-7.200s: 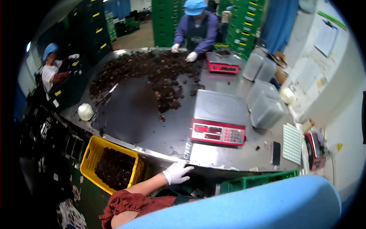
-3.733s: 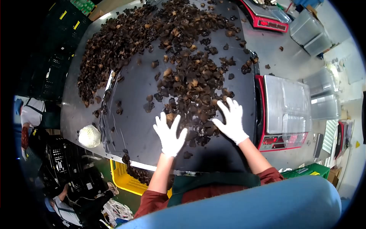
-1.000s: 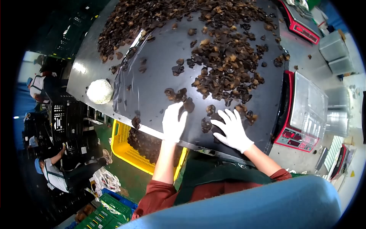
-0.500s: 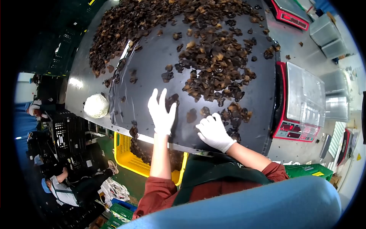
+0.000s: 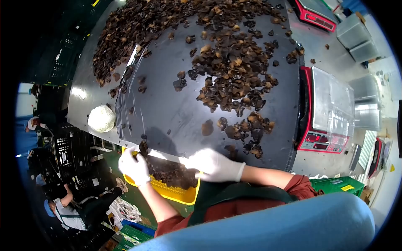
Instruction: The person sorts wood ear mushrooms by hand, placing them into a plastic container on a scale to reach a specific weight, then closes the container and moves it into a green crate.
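Note:
My left hand (image 5: 135, 167), in a white glove, is over the left side of a yellow basket (image 5: 167, 192) below the table edge. Its fingers are bent and apart, close to a dark wood ear mushroom (image 5: 143, 147) hanging at the edge. My gloved right hand (image 5: 215, 166) is at the front edge of the table, by the basket's right end; motion smears its fingers. Dark wood ears (image 5: 169, 172) lie inside the basket. A loose pile of wood ear mushrooms (image 5: 230, 71) spreads over the black sheet (image 5: 167, 104), with a smaller cluster (image 5: 251, 127) nearer me.
A larger heap of wood ears (image 5: 134, 33) covers the far left. A white ball-like object (image 5: 101, 119) sits on the left metal edge. To the right stand a red scale (image 5: 307, 140) and clear plastic tubs (image 5: 368, 104). Another person (image 5: 69, 209) is at lower left beside black crates.
Both hands have moved back from the black sheet to the table edge, the left one out over the basket. The dark piece beside my left hand is gone from that spot.

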Tool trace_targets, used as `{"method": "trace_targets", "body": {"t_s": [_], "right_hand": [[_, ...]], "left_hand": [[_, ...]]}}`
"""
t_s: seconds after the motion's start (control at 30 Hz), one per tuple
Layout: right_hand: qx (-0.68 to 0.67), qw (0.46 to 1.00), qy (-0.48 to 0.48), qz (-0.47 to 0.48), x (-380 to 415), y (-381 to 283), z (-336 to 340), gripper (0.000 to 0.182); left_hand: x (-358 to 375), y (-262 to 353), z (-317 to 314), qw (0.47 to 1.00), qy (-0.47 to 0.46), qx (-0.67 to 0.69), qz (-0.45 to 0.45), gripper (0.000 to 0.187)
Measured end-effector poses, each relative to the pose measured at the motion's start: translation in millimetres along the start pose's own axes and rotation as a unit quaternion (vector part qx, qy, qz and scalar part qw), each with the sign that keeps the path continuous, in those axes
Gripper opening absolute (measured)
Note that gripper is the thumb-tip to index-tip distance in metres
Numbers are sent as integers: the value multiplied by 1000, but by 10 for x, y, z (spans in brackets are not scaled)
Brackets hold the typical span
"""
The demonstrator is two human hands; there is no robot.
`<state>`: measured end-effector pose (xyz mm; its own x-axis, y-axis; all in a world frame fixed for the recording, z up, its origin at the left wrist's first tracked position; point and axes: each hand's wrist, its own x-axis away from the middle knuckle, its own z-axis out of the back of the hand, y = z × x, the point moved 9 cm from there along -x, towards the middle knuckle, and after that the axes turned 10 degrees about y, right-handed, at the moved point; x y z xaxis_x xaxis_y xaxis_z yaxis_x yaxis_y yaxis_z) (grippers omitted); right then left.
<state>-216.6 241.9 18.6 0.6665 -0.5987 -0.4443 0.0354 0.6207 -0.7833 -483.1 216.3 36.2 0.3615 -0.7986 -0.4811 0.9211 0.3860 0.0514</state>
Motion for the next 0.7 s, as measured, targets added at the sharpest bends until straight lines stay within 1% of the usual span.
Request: {"method": "trace_targets", "body": {"t_s": [0.03,0.07,0.1,0.17,0.2,0.23,0.27,0.3,0.37,0.43,0.5,0.53,0.57,0.6,0.63,0.7], "right_hand": [[61,998,-7,1,-62,109,55,39],[160,986,50,-1,-94,266,149,32],[254,961,103,-14,-112,422,243,25],[349,933,91,-9,-28,787,247,19],[341,938,60,-25,16,893,290,14],[331,942,30,-41,81,950,354,9],[337,939,48,-56,167,945,493,7],[345,937,37,-54,223,858,662,8],[321,942,24,-101,377,732,1026,10],[343,930,77,-107,602,649,1404,11],[326,923,115,-168,908,729,1695,18],[317,921,139,-177,950,685,1833,20],[309,919,163,-184,981,650,1955,22],[308,911,197,-190,1056,690,2018,29],[315,909,199,-187,1088,739,2012,44],[314,916,157,-194,1048,844,1889,65]], "left_hand": [[-13,-38,133,999,14,-49,-13,30],[20,-79,176,997,20,-78,0,38],[32,-59,188,999,21,-49,10,39],[59,71,82,999,39,29,2,40],[91,188,0,998,34,60,6,40],[103,343,-68,996,5,87,17,40],[116,524,-126,994,-5,113,-1,39],[138,699,-190,990,-16,138,-18,39],[191,1103,-272,976,-38,204,-61,38],[279,1497,-368,962,-70,246,-95,36],[370,1906,-377,936,-94,307,-144,42],[415,2127,-339,926,-159,308,-151,50],[523,2312,-342,907,-183,325,-196,62],[633,2459,-340,892,-200,335,-228,68],[751,2590,-326,876,-218,343,-260,75],[945,2769,-377,856,-280,330,-281,85]]}}
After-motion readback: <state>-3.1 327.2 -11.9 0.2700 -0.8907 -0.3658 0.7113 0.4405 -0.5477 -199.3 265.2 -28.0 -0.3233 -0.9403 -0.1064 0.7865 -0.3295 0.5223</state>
